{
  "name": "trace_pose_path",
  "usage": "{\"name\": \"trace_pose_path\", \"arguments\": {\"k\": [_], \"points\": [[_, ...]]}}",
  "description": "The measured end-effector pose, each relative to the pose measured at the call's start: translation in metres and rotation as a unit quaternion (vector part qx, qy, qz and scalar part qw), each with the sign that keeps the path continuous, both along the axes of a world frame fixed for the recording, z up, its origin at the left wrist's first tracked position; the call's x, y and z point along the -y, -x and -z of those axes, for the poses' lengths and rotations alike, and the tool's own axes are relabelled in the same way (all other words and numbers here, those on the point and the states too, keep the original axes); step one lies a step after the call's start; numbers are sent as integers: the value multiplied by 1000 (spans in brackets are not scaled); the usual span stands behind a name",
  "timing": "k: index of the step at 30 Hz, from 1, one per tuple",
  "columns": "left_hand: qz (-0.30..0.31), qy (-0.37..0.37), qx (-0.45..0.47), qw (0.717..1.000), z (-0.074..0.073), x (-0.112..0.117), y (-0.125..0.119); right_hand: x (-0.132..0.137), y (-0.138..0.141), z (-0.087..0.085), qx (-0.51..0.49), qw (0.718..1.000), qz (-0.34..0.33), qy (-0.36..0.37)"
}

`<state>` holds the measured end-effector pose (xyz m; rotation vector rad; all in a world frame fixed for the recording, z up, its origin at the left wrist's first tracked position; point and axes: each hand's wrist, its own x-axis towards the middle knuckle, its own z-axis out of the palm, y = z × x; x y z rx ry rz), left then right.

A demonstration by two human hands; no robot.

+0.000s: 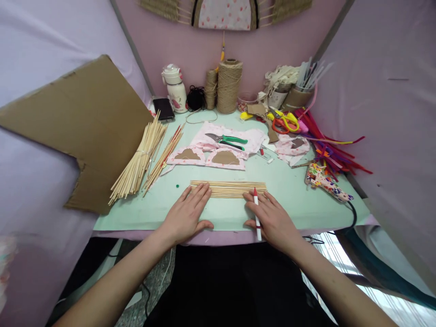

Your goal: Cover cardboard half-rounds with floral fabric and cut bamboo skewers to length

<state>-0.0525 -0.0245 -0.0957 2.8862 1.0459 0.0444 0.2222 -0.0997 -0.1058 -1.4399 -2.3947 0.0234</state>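
Observation:
A flat row of thin wooden sticks (228,189) lies side by side on the pale green table. My left hand (189,211) rests flat across the row's left end, fingers stretched and thumb out to the side. At the right end my right hand (270,218) touches the sticks with its fingertips and holds a white marker with a red tip (257,220) between its fingers, tip pointing away from me. Behind the row lie two half-round cardboard pieces edged with pink fabric (226,159). A small green dot-like item (177,185) is left of the row.
A stick bundle (139,159) and red-marked sticks (165,159) lie left, beside large cardboard (85,122). Green-handled pruners (228,139) lie on fabric. Scissors (285,121), pipe cleaners (340,150) and a patterned glue gun (327,184) are right; twine spools (230,86) and a bottle (176,93) stand behind.

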Motion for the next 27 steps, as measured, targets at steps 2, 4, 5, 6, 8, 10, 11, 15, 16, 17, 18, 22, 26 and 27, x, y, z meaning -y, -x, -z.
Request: {"name": "trace_pose_path", "arguments": {"k": [2,4,5,6,8,10,11,15,16,17,18,22,26,27], "points": [[1,6,6,1000,0,1,0,1,-1,1,2,1000,4,5],[-1,14,20,1000,-3,-1,1,1,-4,0,-5,1000,5,2],[-6,17,31,999,-6,-2,1,0,-6,-1,-11,1000,10,-3],[-15,20,45,999,-9,-5,2,-1,-9,-2,-19,1000,18,-6],[-46,27,77,996,-17,-14,6,-5,-16,-5,-38,998,39,-11],[-72,38,97,992,-24,-25,11,-10,-23,-8,-57,997,54,-12],[-77,44,100,991,-27,-31,14,-13,-26,-8,-67,996,58,-11],[-88,67,98,989,-30,-48,22,-23,-37,-4,-95,994,59,10],[-92,74,102,988,-29,-51,23,-25,-40,-2,-99,993,56,19],[-95,80,107,986,-28,-52,24,-27,-42,-1,-103,993,51,27],[-97,85,113,985,-27,-53,24,-29,-44,0,-108,992,47,36],[-98,94,133,982,-24,-55,23,-36,-49,1,-131,989,39,61],[-95,106,144,979,-25,-54,23,-40,-50,2,-137,988,37,61],[-95,108,146,979,-25,-54,23,-41,-50,3,-138,988,37,57]]}}
